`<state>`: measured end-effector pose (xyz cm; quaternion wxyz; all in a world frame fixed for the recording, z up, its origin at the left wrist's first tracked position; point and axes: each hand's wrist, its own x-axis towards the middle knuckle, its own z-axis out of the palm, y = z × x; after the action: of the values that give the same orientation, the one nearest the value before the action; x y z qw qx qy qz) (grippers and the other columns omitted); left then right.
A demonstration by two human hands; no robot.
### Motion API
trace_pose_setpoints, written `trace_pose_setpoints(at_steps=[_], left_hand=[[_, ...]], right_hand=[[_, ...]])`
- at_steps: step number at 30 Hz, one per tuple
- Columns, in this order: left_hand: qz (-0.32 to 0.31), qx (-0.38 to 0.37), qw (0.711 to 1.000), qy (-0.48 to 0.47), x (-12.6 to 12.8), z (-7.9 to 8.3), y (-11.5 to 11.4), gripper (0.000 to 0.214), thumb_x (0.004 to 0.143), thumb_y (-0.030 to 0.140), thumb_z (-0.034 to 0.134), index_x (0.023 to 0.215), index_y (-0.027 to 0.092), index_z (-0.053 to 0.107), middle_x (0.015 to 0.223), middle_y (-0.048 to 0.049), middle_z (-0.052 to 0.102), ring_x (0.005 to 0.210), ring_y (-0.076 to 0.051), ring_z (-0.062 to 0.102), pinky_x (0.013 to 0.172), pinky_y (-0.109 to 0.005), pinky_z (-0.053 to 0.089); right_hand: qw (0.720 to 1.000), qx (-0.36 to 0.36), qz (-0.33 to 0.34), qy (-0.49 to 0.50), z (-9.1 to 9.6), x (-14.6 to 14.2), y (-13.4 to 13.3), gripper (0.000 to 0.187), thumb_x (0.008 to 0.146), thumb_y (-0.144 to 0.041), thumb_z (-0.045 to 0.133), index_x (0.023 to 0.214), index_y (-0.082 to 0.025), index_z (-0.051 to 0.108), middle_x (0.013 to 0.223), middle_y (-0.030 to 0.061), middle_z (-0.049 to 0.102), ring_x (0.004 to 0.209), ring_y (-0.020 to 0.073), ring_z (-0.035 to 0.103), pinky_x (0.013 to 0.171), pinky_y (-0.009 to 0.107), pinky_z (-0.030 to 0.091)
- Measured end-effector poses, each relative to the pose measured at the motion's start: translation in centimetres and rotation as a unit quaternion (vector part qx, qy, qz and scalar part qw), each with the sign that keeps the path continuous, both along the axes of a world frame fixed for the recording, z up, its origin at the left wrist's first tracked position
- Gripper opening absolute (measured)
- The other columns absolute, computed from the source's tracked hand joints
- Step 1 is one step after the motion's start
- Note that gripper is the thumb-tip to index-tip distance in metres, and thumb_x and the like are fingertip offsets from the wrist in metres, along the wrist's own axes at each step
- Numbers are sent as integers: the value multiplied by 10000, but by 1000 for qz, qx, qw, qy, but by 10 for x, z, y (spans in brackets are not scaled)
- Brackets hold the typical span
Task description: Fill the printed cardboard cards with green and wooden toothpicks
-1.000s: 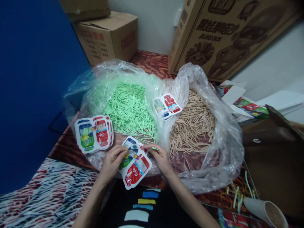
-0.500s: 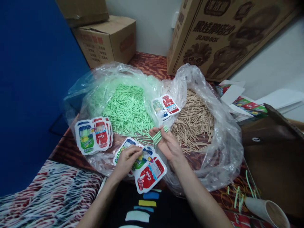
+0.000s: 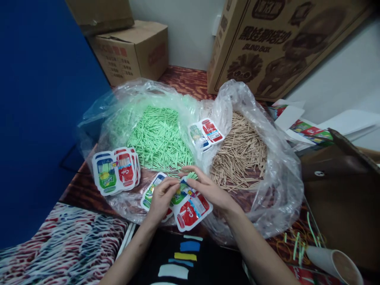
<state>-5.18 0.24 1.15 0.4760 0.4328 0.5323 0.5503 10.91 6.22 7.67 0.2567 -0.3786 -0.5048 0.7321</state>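
My left hand (image 3: 162, 198) pinches the edge of a double pouch (image 3: 192, 208) printed with a green Sprite bottle and a red Cola bottle. At the pouch's top edge, my right hand (image 3: 209, 188) holds a small bunch of green sticks (image 3: 191, 176), their ends at the green half. Whether the sticks are inside the pouch is hidden by my fingers. Under my left hand lies another pouch (image 3: 152, 190). Behind my hands spreads a heap of green sticks (image 3: 162, 138) on clear plastic, with a heap of brown sticks (image 3: 240, 150) to its right.
Filled pouches are stacked (image 3: 115, 170) at the left; more pouches (image 3: 208, 133) lie between the heaps. Cardboard boxes (image 3: 148, 51) stand at the back, with a tall printed box (image 3: 267, 51) to the right. A paper cup (image 3: 332, 263) lies on its side near an open carton (image 3: 341, 198).
My right hand has moved left and down, bringing the green sticks to the pouch's top edge. The held pouch has shifted slightly right and up.
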Motion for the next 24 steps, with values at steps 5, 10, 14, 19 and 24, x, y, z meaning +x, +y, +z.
trace_pose_setpoints(at_steps=[5, 10, 14, 19, 24], left_hand=[[35, -4, 998, -54, 8, -3, 4, 136, 795, 310, 652, 814, 184, 700, 922, -55, 662, 916, -204, 602, 844, -323, 474], [18, -29, 992, -124, 17, 2, 5, 103, 763, 273, 692, 818, 188, 702, 864, -21, 671, 844, -168, 601, 786, -270, 469], [-45, -69, 984, -160, 15, 5, 5, 114, 724, 262, 730, 777, 175, 677, 759, 10, 647, 712, -130, 576, 688, -232, 454], [-2, -85, 980, -179, 14, 5, 6, 156, 711, 281, 738, 743, 166, 638, 778, -1, 648, 703, -133, 575, 677, -237, 463], [-18, -75, 977, -201, 16, 7, 7, 166, 699, 283, 742, 777, 175, 642, 851, -14, 656, 776, -149, 594, 724, -250, 471]], right_hand=[[980, 159, -101, -67, 6, 7, -8, 314, 874, -316, 568, 1182, -257, 548, 1154, 60, 630, 1099, 195, 582, 934, 342, 467], [937, 310, -49, -152, 3, 8, -10, 136, 890, -222, 534, 917, -221, 667, 1072, 61, 643, 1063, 212, 572, 952, 379, 425], [923, 335, 46, -184, 5, 14, -5, 168, 886, -192, 528, 801, -205, 672, 1023, 61, 640, 1007, 211, 578, 894, 366, 441], [918, 348, -18, -189, 6, 20, -11, 175, 870, -190, 556, 1025, -232, 627, 1068, 58, 620, 1038, 213, 558, 912, 360, 422], [919, 346, 6, -191, 3, 22, -10, 143, 883, -162, 527, 876, -218, 658, 860, 29, 606, 854, 179, 573, 763, 297, 442]])
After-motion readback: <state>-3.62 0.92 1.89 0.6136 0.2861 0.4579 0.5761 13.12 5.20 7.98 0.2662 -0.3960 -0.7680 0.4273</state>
